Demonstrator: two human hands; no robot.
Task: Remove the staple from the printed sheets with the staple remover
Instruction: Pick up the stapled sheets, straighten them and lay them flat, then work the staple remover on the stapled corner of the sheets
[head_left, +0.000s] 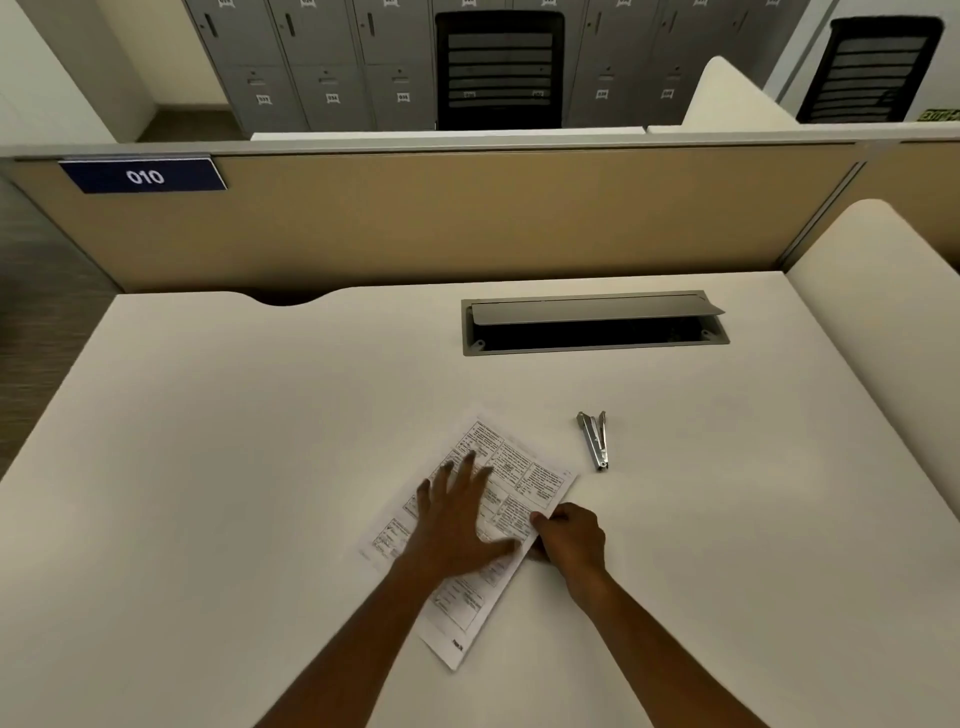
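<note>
Left hand (457, 525) flattens printed sheets (524, 478); right hand (571, 540) pinches their edge

This is an open-plan office: a pale desk (249, 447) is fenced by a tan partition (441, 223) bearing a blue plate marked 010 (143, 176), with a flip-lid cable hatch (595, 312) sunk into its top. Beyond the partition stand grey numbered lockers (332, 62) and black mesh-backed chairs (498, 73). Printed sheets (524, 480) and a metal staple remover (595, 441) lie on the desk.
</note>
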